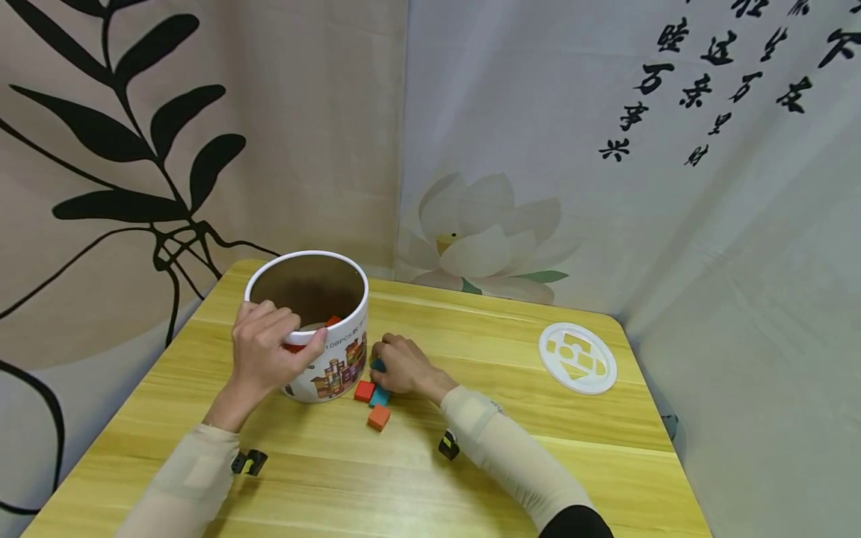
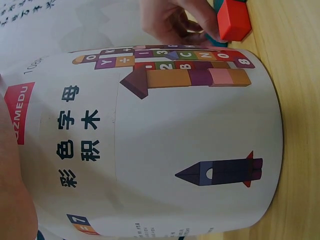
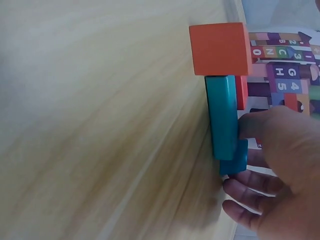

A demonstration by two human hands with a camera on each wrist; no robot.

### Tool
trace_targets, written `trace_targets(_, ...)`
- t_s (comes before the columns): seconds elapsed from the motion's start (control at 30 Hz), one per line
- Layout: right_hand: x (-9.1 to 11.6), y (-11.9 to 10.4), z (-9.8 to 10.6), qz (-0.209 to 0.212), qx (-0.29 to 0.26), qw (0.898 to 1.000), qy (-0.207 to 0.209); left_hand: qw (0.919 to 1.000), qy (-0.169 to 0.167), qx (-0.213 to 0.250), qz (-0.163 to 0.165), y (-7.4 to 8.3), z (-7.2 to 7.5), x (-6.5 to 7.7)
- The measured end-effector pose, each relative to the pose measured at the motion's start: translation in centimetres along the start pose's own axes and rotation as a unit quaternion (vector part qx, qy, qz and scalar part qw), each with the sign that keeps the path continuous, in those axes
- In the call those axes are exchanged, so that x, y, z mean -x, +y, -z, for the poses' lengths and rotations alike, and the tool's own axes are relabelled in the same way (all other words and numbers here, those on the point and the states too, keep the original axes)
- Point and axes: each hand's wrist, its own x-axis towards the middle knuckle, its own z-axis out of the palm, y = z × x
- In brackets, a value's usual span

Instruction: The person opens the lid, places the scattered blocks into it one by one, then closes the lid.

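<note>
A white printed bucket (image 1: 329, 373) stands upright on the table, and my left hand (image 1: 272, 347) grips its near rim. Inside it a bit of red (image 1: 332, 321) shows; the rest of the contents is hidden. To the bucket's right, my right hand (image 1: 405, 365) pinches a small blue block (image 3: 235, 161) between thumb and fingers. Close by lie a longer teal block (image 3: 221, 117), a red block (image 1: 364, 391) and an orange block (image 1: 380, 418). The left wrist view shows mostly the bucket's printed side, with the left hand (image 2: 15, 185) at its edge.
A round white lid (image 1: 577, 359) with cut-out shapes lies at the right of the wooden table (image 1: 504, 463). Printed curtains (image 1: 323, 149) hang behind the table's back edge. A black curved cable-like line (image 1: 50, 407) shows at far left.
</note>
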Motion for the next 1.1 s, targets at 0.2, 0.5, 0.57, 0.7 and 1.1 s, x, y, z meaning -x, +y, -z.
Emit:
trace_targets(0.2, 0.0, 0.3, 0.0, 0.002, -0.008, 1.000, 0.002, 1.0000, 0.004, 0.000, 0.000, 0.2, -0.1, 0.0)
trace_targets(0.5, 1.1, 1.2, 0.8, -0.005, -0.045, 0.999, 0.026, 1.0000, 0.001, -0.001, 0.000, 0.4, -0.1, -0.2)
trace_targets(0.57, 1.4, 1.4, 1.3, -0.011, -0.055, 0.998, 0.035, 1.0000, 0.002, -0.003, -0.001, 0.5, -0.1, -0.2)
trace_targets(0.7, 1.7, 1.9, 2.7, -0.013, -0.066, 0.996, 0.063, 1.0000, 0.004, -0.003, -0.002, 0.4, -0.1, -0.2)
trace_targets(1.1, 2.2, 3.4, 8.3, 0.005, -0.079, 0.984, 0.158, 1.0000, 0.001, 0.004, -0.001, 0.3, -0.1, -0.2)
